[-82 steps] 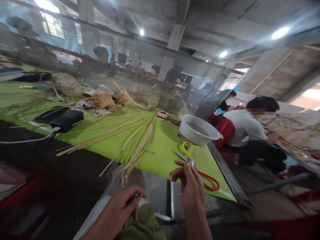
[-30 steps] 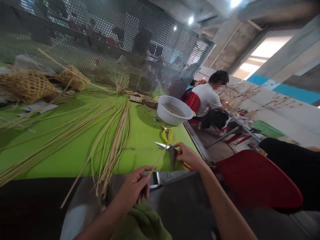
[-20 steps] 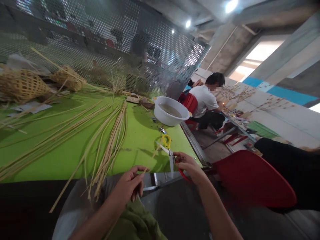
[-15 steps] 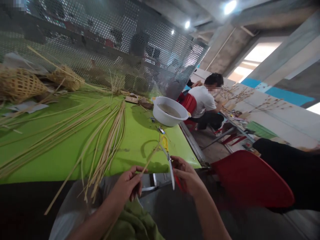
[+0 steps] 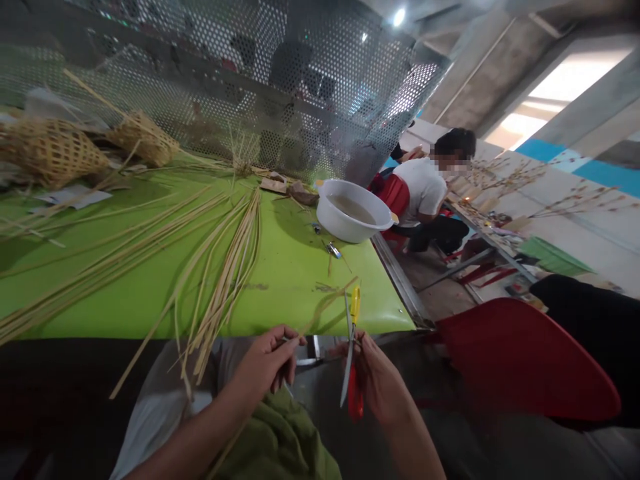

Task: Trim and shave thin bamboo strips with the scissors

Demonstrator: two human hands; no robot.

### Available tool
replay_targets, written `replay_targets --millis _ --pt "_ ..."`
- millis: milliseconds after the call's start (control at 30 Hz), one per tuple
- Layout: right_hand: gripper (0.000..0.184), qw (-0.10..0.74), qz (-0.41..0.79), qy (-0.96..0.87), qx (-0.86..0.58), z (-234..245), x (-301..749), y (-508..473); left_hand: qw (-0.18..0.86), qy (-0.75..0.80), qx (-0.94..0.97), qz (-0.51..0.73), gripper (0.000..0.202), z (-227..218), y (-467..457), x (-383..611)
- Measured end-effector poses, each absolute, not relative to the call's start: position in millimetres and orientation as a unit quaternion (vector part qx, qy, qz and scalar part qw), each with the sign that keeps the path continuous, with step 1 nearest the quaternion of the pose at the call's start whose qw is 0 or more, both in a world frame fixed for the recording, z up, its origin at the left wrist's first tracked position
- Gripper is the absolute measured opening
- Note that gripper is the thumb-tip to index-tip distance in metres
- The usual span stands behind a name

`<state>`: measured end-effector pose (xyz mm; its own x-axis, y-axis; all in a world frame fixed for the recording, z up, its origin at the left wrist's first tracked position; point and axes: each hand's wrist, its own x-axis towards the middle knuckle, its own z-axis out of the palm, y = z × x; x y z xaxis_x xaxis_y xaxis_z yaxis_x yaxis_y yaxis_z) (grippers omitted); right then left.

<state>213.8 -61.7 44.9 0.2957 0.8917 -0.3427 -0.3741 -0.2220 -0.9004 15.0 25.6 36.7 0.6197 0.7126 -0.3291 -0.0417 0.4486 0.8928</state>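
In the head view, my left hand point(image 5: 273, 357) is closed in a pinch on a thin bamboo strip point(image 5: 327, 303). The strip slants up and right toward the table's right side. My right hand point(image 5: 383, 373) grips a pair of scissors point(image 5: 355, 313) near the pivot. They are spread wide, with a yellow handle upward, a red handle downward, and the blades on the left. The strip's far end is close to the yellow handle; whether they touch I cannot tell. Left of my hands, a bundle of strips point(image 5: 233, 267) hangs over the table edge.
On the green table point(image 5: 280, 267) are a white basin point(image 5: 345, 223) of water, a small metal object point(image 5: 333, 250) and woven baskets point(image 5: 55, 150). A perforated metal screen point(image 5: 300, 87) stands behind. A red chair point(image 5: 525, 360) is at right; a seated person point(image 5: 423, 187) is beyond.
My right hand has turned the scissors more upright and lowered them slightly. My left hand keeps the strip, which now slants farther right. The view has shifted, moving the surroundings rightward.
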Motion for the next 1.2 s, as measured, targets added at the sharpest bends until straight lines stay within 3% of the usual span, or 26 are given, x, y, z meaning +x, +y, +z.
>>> replay_targets --millis 400,667,800,1200 --pt "0.027 0.592 0.470 -0.241 -0.609 36.5 234.4 -76.1 0.754 0.394 0.477 0.221 0.031 26.6 22.4 19.2" --pt "0.030 0.354 0.183 -0.521 -0.755 47.6 237.9 -71.8 0.712 0.447 0.494 0.223 0.026 26.5 15.3 25.3" --pt "0.035 0.288 0.085 -0.580 -0.757 48.0 237.8 -64.1 0.712 0.463 0.481 0.217 0.028 22.1 12.1 27.3" --pt "0.028 0.176 0.005 -0.699 -0.693 54.2 234.0 -62.3 0.714 0.479 0.460 0.221 0.031 19.9 9.3 35.4"
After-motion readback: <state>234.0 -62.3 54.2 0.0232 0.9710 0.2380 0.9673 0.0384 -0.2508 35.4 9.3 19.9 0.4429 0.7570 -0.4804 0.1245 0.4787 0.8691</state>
